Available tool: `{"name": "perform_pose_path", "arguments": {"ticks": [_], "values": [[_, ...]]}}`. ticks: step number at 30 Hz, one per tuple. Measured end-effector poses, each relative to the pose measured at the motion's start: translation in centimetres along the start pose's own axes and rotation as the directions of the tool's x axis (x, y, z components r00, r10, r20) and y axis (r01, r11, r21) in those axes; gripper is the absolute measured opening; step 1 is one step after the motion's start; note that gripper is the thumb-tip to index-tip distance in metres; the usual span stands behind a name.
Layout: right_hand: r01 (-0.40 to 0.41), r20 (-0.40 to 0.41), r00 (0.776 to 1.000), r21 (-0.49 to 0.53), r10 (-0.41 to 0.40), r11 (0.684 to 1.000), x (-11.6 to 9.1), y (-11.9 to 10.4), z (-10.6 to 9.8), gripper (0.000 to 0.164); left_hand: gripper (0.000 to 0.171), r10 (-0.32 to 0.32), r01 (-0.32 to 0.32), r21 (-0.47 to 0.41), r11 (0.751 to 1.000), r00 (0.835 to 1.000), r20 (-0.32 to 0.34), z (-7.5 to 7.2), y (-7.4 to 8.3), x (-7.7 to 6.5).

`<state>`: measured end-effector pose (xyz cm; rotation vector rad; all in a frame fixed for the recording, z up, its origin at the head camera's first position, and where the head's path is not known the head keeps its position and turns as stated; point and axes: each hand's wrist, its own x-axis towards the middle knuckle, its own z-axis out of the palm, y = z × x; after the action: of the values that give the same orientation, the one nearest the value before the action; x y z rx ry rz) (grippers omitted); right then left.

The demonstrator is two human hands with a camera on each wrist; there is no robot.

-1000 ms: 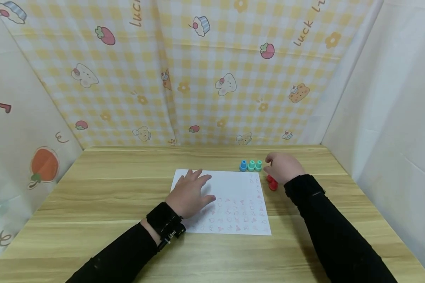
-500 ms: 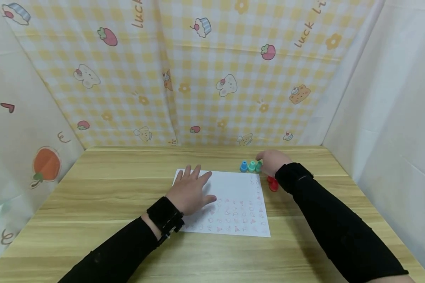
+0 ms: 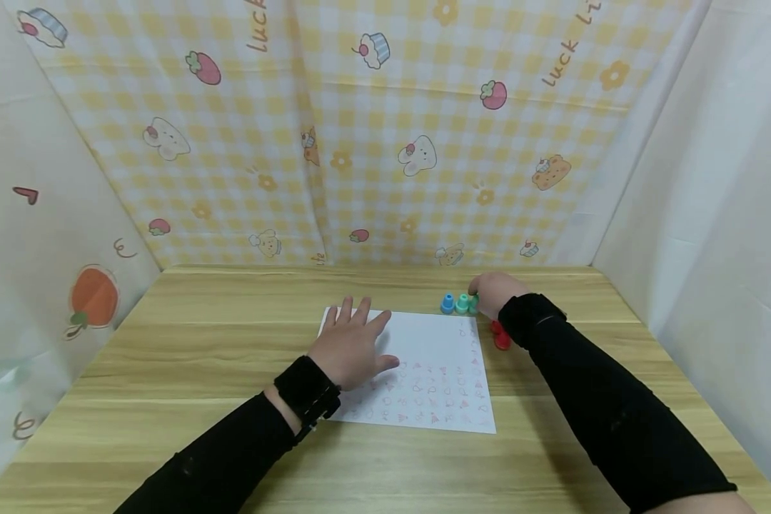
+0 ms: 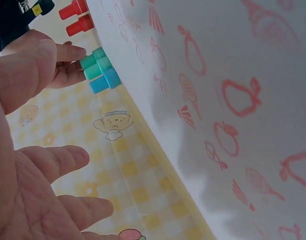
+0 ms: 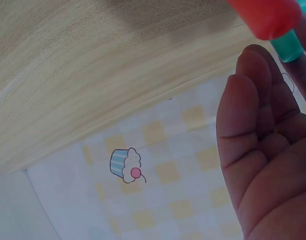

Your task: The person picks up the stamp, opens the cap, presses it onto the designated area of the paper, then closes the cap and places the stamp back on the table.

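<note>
My left hand (image 3: 350,353) rests with spread fingers on the left part of a white sheet of paper (image 3: 424,335), which bears rows of red stamped pictures: fruits, rackets, shuttlecocks. Past the sheet's far right corner, my right hand (image 3: 497,294) pinches the knob of a green stamp (image 4: 97,54) between thumb and finger. That stamp stands at the end of a row, beside a mint-green stamp (image 3: 462,304) and a blue stamp (image 3: 447,303). In the right wrist view the green knob (image 5: 287,47) shows at the fingers, partly behind a red stamp (image 5: 267,17).
Two red stamps (image 3: 502,340) stand right of the sheet, just below my right wrist. The wooden table (image 3: 231,307) ends at a yellow checked curtain (image 3: 360,178) behind, with white cloth (image 3: 700,235) on the right side.
My right hand has moved left from above the red stamps to the green stamp, and its fingers have closed on the knob. The left hand stays spread on the sheet.
</note>
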<state>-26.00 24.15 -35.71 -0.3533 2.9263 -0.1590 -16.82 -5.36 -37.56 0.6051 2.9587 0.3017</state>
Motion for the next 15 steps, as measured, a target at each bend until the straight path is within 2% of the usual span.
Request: {"name": "perform_pose_path", "arguments": {"ticks": [15], "values": [[-0.018,-0.004,1.0,-0.04,0.018,0.999,-0.08,0.05,-0.42,0.034,0.082,-0.01,0.01,-0.007,1.0,1.0,-0.005,0.09,0.28,0.13]]}}
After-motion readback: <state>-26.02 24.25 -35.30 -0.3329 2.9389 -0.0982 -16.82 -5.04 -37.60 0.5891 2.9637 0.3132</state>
